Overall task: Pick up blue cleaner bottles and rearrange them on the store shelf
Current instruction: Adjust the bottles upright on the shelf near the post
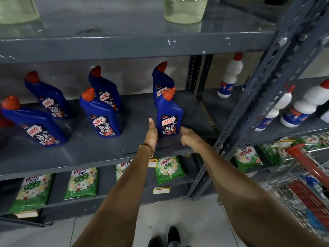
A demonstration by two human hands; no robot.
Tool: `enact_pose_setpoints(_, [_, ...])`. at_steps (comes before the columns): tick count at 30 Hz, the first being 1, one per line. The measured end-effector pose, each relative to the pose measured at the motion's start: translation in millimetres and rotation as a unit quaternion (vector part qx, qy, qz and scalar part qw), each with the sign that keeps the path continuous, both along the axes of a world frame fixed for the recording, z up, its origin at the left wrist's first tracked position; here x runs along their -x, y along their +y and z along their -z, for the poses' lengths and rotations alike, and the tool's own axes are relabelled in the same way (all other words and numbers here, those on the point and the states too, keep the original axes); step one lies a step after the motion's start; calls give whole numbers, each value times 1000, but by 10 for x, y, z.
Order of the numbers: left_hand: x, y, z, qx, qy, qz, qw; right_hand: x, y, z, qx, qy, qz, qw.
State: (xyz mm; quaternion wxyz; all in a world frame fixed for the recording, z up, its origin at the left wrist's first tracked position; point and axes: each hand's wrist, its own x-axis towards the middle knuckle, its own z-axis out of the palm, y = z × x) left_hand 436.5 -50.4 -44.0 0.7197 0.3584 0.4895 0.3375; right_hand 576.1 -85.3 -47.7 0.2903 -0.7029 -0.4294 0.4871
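Both hands reach to the front bottle (169,114), a blue cleaner bottle with an orange cap that stands upright on the grey metal shelf (85,152), near its right end. The left hand (151,132) is at the bottle's left side, low near the base; it is open, the thumb points up and the palm is turned to the bottle. It seems to touch the bottle, but I cannot tell this for sure. The right hand (188,137) is at the lower right side of the same bottle, with the fingers bent loosely; it is not clear if they press on the bottle or only lie beside it. A thin bangle (147,148) is on the left wrist.

Directly behind this bottle stands a second blue bottle (161,81). More to the left are four other blue bottles (100,113) in two loose pairs, well apart from each other.

On the shelf above stands a clear container (184,9) with pale liquid. Below are green detergent packets (81,182). In the next bay to the right stand white bottles (229,75) with red caps, behind a slanted metal upright (263,82). A shopping cart (306,186) with a red handle is at the lower right. The floor is of light tiles.
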Motion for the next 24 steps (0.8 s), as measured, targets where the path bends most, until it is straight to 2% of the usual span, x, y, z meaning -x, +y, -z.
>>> enact_pose_setpoints(3, [13,-58,30,-21,44,-3,999,4,-65,23,-3,1,8,1000])
enact_pose_setpoints(7, [9,-128,7,-9,9,9,1000,28,-116,26,-3,6,19,1000])
enact_pose_setpoints(13, [11,-165,22,-44,48,24,998,41,-115,56,-7,4,24,1000])
enact_pose_setpoints(24, [23,-121,44,-22,50,20,998,21,-104,43,-4,-11,1,1000])
